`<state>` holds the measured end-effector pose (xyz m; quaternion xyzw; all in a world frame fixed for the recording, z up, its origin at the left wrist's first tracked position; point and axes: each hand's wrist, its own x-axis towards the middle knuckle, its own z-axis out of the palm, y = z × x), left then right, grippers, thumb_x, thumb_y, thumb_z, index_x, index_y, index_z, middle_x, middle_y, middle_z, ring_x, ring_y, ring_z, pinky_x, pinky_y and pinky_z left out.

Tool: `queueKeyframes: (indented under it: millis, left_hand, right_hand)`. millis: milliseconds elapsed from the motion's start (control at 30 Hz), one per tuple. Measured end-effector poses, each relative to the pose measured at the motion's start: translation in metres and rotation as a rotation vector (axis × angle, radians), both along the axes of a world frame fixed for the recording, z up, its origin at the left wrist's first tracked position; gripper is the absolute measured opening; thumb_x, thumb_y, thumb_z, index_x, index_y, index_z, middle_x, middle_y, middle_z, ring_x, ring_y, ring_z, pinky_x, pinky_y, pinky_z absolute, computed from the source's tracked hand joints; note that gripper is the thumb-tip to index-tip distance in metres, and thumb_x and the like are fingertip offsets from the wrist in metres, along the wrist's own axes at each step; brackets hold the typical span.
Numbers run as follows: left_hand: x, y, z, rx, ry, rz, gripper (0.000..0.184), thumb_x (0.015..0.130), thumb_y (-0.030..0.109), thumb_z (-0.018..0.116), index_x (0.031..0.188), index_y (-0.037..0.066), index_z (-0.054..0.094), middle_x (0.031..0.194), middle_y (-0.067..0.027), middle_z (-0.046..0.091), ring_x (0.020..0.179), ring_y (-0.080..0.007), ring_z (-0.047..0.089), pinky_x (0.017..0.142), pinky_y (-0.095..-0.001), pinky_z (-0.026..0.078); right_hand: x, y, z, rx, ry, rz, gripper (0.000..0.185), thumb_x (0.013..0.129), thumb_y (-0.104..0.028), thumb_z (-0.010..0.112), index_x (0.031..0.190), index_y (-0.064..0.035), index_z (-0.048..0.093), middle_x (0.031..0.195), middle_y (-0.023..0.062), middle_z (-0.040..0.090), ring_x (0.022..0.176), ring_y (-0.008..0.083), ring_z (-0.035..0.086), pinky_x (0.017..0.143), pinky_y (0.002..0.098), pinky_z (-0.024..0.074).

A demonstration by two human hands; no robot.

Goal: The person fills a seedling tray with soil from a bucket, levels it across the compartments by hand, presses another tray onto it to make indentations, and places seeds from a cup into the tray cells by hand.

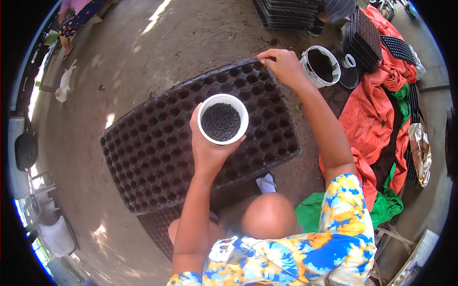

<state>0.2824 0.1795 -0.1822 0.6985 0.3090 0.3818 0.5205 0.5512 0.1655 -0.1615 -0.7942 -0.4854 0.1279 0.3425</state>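
My left hand [208,151] is wrapped round a white plastic cup [202,107], held above the middle of a seedling tray. Small dark grains that look like seeds [220,122] fill much of the cup. Below it lies the black seedling tray [157,157], with many round cells holding dark brown soil. My right hand [282,66] is at the tray's far right corner, fingertips drawn together over the edge cells. Whatever those fingertips hold, if anything, is too small to make out.
A white bucket [305,66] with dark soil stands right of the tray, beside a dark round lid [349,76]. Stacked trays [286,13] are at the back. Orange sheeting [369,119] and green sheeting [312,209] lie on the right. A white cat [64,86] and another person [78,19] are far left.
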Motion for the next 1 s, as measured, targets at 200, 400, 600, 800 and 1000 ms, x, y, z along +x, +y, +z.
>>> queueKeyframes:
  millis: [200,400,600,800,1000]
  left_hand:
    - [0.009,-0.009,0.006,0.04,0.161,-0.057,0.103,0.054,0.018,0.088,0.136,-0.001,0.03,0.132,-0.0171,0.045,0.124,-0.0282,0.045,0.105,-0.0367,0.034]
    - [0.012,-0.016,0.002,0.145,0.225,-0.106,0.102,0.055,0.021,0.088,0.136,-0.001,0.03,0.135,-0.0192,0.043,0.127,-0.0325,0.042,0.107,-0.0393,0.032]
    - [0.019,-0.014,0.007,0.059,0.062,-0.073,0.101,0.053,0.011,0.089,0.135,0.0,0.031,0.128,-0.0159,0.048,0.119,-0.0263,0.049,0.102,-0.036,0.038]
    - [0.015,-0.012,0.005,0.025,0.02,-0.063,0.101,0.053,0.008,0.088,0.135,0.0,0.03,0.126,-0.0145,0.049,0.117,-0.0241,0.051,0.101,-0.0348,0.039]
    - [0.014,-0.009,0.004,0.03,0.003,-0.053,0.101,0.054,0.007,0.088,0.136,0.0,0.03,0.124,-0.0139,0.052,0.115,-0.023,0.053,0.099,-0.0343,0.04]
  right_hand:
    - [-0.097,-0.046,0.04,0.129,-0.194,0.633,0.015,0.073,-0.004,0.065,0.088,-0.0029,0.067,0.084,0.0112,0.065,0.081,0.0268,0.064,0.071,0.0354,0.0525]
    - [-0.116,-0.049,0.026,0.097,-0.316,0.68,0.02,0.069,-0.005,0.064,0.089,-0.0048,0.061,0.085,0.011,0.062,0.085,0.0297,0.063,0.073,0.0373,0.0534]
    - [-0.045,-0.022,0.038,0.197,0.068,0.309,0.011,0.079,-0.008,0.064,0.088,-0.0032,0.069,0.084,0.0125,0.067,0.078,0.0252,0.065,0.072,0.0327,0.0515]
    - [0.025,0.013,-0.021,-0.183,0.014,0.13,0.019,0.08,-0.011,0.063,0.097,-0.0058,0.071,0.093,0.0156,0.069,0.086,0.0278,0.067,0.08,0.0344,0.0509]
    - [0.024,0.007,-0.016,-0.166,0.004,0.091,0.02,0.079,-0.012,0.065,0.097,-0.0058,0.071,0.093,0.0142,0.069,0.087,0.0276,0.067,0.081,0.0342,0.0507]
